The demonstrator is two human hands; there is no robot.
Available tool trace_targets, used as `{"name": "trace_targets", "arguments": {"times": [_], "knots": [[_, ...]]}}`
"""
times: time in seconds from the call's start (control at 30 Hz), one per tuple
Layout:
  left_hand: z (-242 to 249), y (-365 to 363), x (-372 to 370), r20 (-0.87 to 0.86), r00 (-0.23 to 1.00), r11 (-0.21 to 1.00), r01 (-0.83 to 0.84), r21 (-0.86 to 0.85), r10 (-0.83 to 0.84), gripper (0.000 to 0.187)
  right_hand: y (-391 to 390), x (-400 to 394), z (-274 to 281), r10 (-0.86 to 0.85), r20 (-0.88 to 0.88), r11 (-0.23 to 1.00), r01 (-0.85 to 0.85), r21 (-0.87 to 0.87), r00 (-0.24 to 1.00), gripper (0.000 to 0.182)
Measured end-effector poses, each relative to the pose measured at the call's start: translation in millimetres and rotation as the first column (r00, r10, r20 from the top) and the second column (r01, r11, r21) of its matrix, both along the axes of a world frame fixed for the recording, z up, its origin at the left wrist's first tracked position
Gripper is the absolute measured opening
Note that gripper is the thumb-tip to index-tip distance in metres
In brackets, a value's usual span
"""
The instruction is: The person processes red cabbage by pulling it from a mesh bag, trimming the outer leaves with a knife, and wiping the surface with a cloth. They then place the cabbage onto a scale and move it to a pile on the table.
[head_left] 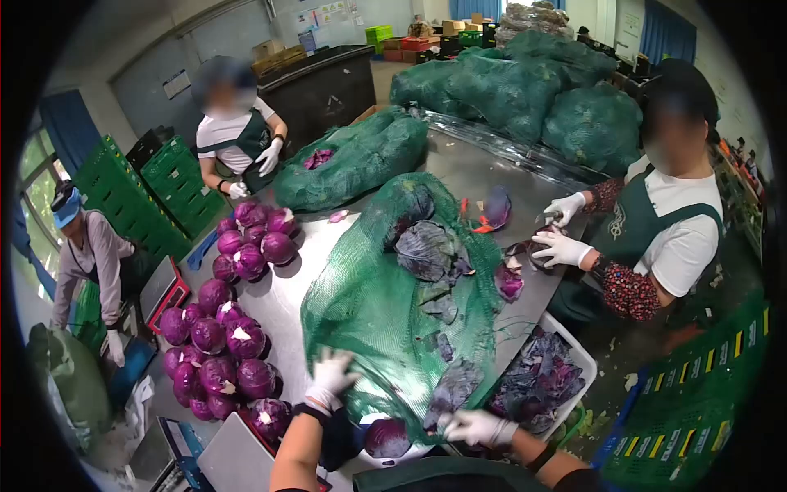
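Note:
My left hand (331, 379), in a white glove, lies at the near left edge of a green mesh bag (361, 287) with its fingers spread. My gloved right hand (482, 428) is at the bag's near right edge, fingers drawn together beside a dark loose cabbage leaf (456, 389). Whether it grips the leaf or the mesh, I cannot make out. Between my hands, close to my body, sits a red cabbage (387, 439). Farther up on the mesh rests a dusky cabbage in its outer leaves (428, 250), with several torn leaves below it.
Peeled purple cabbages (217, 336) are piled on the left of the metal table (467, 160). A white bin (586, 361) of leaves stands right. Full mesh bags (525, 90) lie at the back. A co-worker (656, 221) trims cabbage at right; two people are at left.

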State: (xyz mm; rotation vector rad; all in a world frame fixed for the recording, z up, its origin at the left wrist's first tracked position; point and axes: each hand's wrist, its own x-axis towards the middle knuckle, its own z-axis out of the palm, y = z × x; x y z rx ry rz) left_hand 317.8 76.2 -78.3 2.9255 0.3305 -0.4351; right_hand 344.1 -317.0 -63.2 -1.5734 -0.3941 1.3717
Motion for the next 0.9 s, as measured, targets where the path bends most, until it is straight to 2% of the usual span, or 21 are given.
{"name": "trace_targets", "arguments": {"times": [0.07,0.1,0.13,0.17,0.2,0.23,0.3,0.33,0.37,0.43,0.47,0.5,0.53,0.57,0.6,0.63,0.67,0.7,0.77,0.83,0.9], "knots": [[-12,66,-17,0.065,0.964,0.965,-0.261,0.037,0.258,0.061,1,56,25,-0.347,0.068,0.927,0.331,0.175,0.936,0.037],[-26,95,-26,0.125,0.936,0.932,-0.344,0.111,0.33,0.058,4,89,36,-0.411,0.189,0.911,0.401,0.093,0.892,0.031],[-10,102,-26,-0.009,0.941,0.937,-0.336,0.092,0.338,0.057,12,116,59,-0.548,0.261,0.836,0.535,0.125,0.795,0.031],[7,110,-23,-0.14,0.93,0.94,-0.333,0.073,0.34,0.055,19,155,37,-0.53,0.489,0.846,0.467,0.256,0.693,0.035],[21,105,-15,-0.149,0.949,0.955,-0.288,-0.064,0.276,0.049,36,173,67,-0.558,0.433,0.825,0.532,0.193,0.708,0.041],[70,70,-3,-0.076,0.983,0.955,-0.18,-0.236,0.167,0.041,52,211,37,-0.503,0.695,0.859,0.391,0.331,0.514,0.048],[112,56,-16,-0.063,0.979,0.845,-0.197,-0.497,0.192,0.042,121,252,43,-0.469,0.714,0.881,0.217,0.421,0.519,0.055],[100,12,23,0.024,0.989,0.793,-0.104,-0.601,0.148,0.049,125,266,89,-0.411,0.867,0.907,0.219,0.359,0.28,0.058],[108,-11,28,0.12,0.979,0.827,-0.071,-0.558,0.165,0.056,142,295,63,-0.352,0.917,0.92,0.252,0.302,0.187,0.06],[106,-31,48,0.087,0.991,0.692,-0.007,-0.722,0.101,0.061,183,354,23,-0.582,0.694,0.813,0.289,0.505,0.424,0.066],[109,-38,54,0.181,0.983,0.745,0.117,-0.657,0.005,0.062,192,371,20,-0.537,0.799,0.832,0.33,0.447,0.271,0.069],[93,-40,61,0.239,0.971,0.743,0.163,-0.649,-0.005,0.064,195,385,12,-0.524,0.787,0.821,0.439,0.365,0.325,0.068],[92,-43,68,0.267,0.964,0.729,0.19,-0.658,-0.01,0.065,203,390,0,-0.636,0.611,0.761,0.518,0.391,0.472,0.066],[89,-43,75,0.241,0.971,0.678,0.169,-0.715,0.012,0.069,204,381,15,-0.508,0.521,0.857,0.463,0.226,0.686,0.063],[75,-44,88,0.279,0.959,0.647,0.179,-0.742,0.054,0.072,212,398,-36,-0.419,0.823,0.876,0.409,0.255,0.383,0.054],[62,-39,99,0.32,0.943,0.617,0.199,-0.761,0.091,0.076,211,378,-15,-0.26,0.956,0.903,0.386,0.189,0.139,0.045],[64,-36,109,0.301,0.94,0.585,0.155,-0.796,0.161,0.079,207,394,-24,-0.402,0.826,0.909,0.282,0.308,0.394,0.035],[65,-37,118,0.269,0.935,0.539,0.107,-0.835,0.231,0.082,206,407,-32,-0.519,0.532,0.854,0.38,0.355,0.669,0.026],[48,-33,145,0.333,0.894,0.557,0.118,-0.822,0.301,0.089,195,372,28,-0.599,0.428,0.801,0.492,0.342,0.677,0.028],[45,-37,166,0.342,0.775,0.552,-0.011,-0.834,0.532,0.097,191,401,-15,-0.621,0.43,0.781,0.478,0.402,0.655,0.04],[19,-39,182,0.318,0.704,0.522,-0.088,-0.849,0.635,0.1,188,391,-18,-0.423,0.447,0.906,0.365,0.214,0.788,0.055]]}}
